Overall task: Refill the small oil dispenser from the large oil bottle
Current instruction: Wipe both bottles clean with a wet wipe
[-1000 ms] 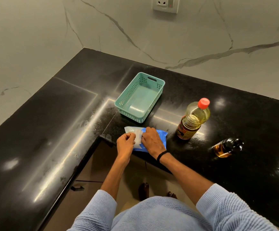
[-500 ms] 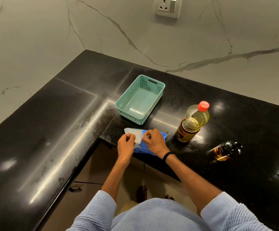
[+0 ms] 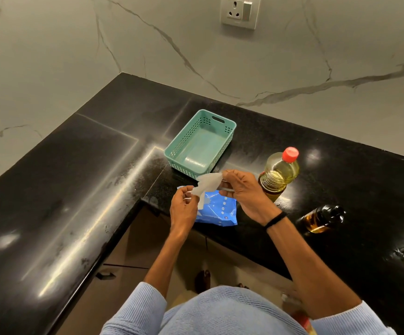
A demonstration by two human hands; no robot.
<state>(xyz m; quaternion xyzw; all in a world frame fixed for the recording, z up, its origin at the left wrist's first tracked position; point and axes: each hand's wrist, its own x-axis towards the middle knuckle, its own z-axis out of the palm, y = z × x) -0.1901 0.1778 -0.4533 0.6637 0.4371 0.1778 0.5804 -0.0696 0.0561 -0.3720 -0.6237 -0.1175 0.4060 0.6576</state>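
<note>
I see a black stone worktop (image 3: 75, 189), polished and glossy. The basket (image 3: 186, 169) is matt teal plastic, the large oil bottle (image 3: 279, 175) clear ribbed plastic, the small oil dispenser (image 3: 321, 218) dark and shiny. The wipe (image 3: 208, 183) looks thin and matt; its pack (image 3: 218, 211), glossy blue film.

text: none legible | blue wipe pack (image 3: 216, 211): white print too small | large oil bottle (image 3: 279, 175): label unreadable

left hand (image 3: 183, 207): fingers (image 3: 186, 192) pinching wipe (image 3: 208, 183) | right hand (image 3: 245, 193): fingers (image 3: 231, 175) pinching wipe
</note>
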